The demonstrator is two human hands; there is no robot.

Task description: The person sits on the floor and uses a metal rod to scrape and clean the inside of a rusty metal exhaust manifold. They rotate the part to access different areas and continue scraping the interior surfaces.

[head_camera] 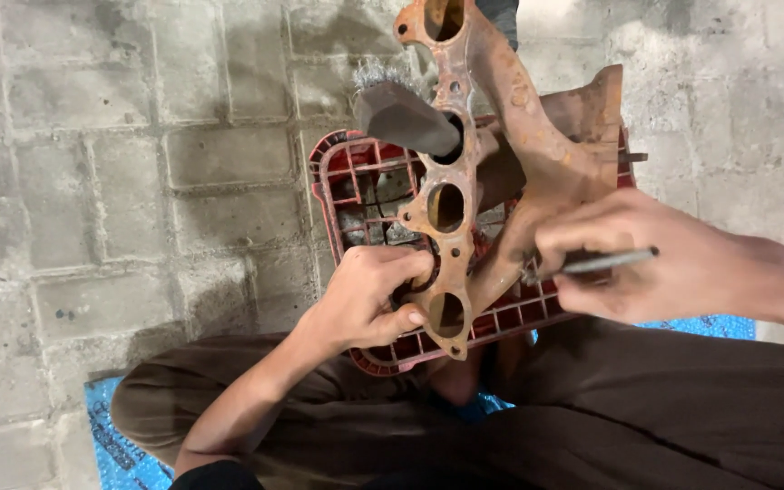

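Your left hand (369, 299) is closed on the rusty manifold (487, 154), fingers curled through one of the oval ports at the lower end of its flange while the thumb presses beside the lowest port. Your right hand (660, 263) is clenched around a thin metal tool (605, 261), whose grey shaft sticks out toward 3 o'clock; its working end meets the manifold's runner at about 9 o'clock from your knuckles, though the tip itself is hidden. The manifold stands tilted on a red plastic crate (356, 181), the flange running from 12 o'clock down to 6 o'clock across the middle of the view. A dark block-headed wire brush (406, 116) lies at 11 o'clock from your left hand, its handle end poking into an upper port, bristles pointing away from you. The crate rests on grey paving blocks (120, 163). A blue sheet (115, 445) shows beneath your knees at 7 o'clock, and your brown trousers (646, 408) fill the lower edge
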